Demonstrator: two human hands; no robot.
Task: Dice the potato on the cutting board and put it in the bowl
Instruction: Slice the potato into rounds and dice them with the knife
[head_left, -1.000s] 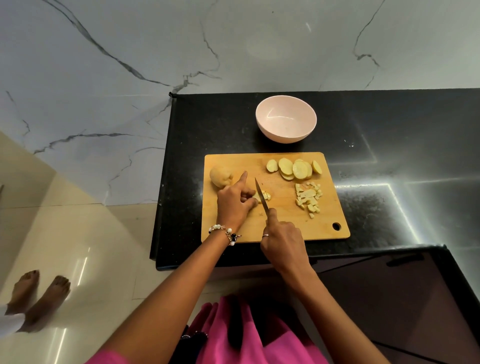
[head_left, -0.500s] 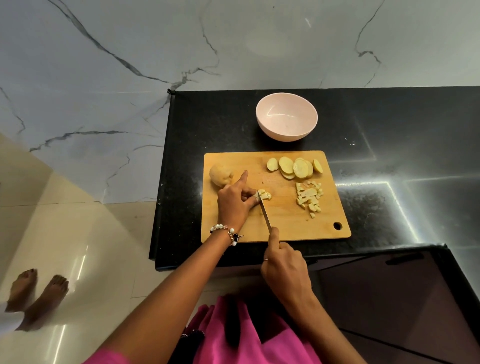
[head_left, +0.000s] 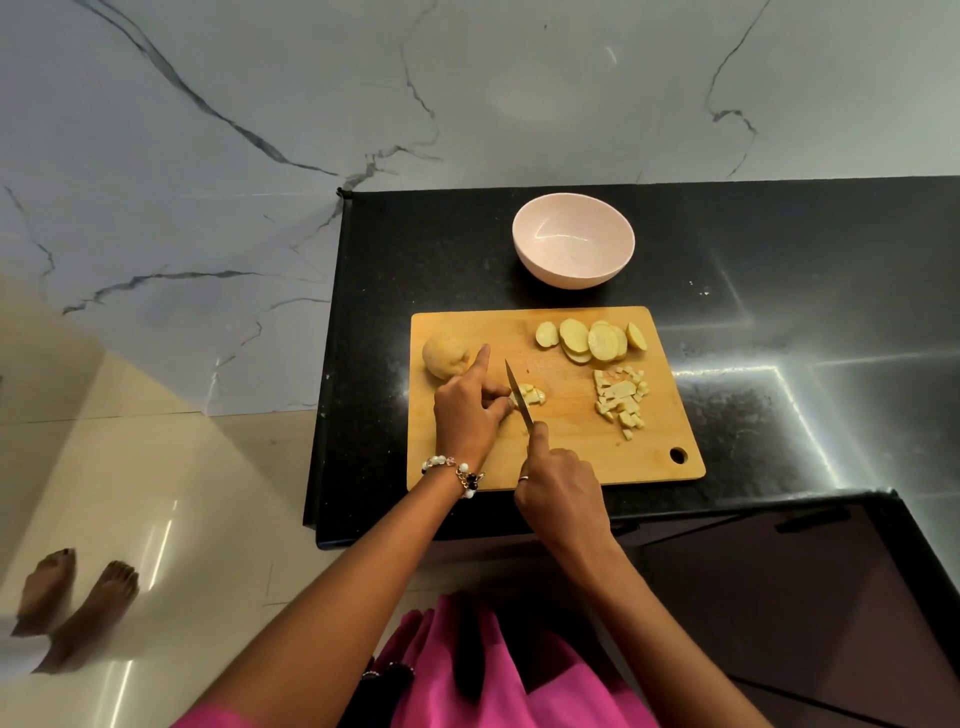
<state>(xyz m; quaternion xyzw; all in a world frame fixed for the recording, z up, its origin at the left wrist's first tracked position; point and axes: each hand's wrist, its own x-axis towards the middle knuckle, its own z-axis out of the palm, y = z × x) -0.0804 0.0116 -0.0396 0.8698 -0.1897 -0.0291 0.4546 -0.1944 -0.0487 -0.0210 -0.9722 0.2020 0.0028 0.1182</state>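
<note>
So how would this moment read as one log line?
dicing | left hand holds slice | right hand grips knife | bowl empty

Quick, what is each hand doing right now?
Left hand: holds the potato slice being cut.
Right hand: grips the knife.

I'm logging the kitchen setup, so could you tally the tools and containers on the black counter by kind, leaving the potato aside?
Pale pink round bowl: 1
Rectangular wooden cutting board: 1
Steel-bladed kitchen knife, held in the right hand: 1
Total: 3
</note>
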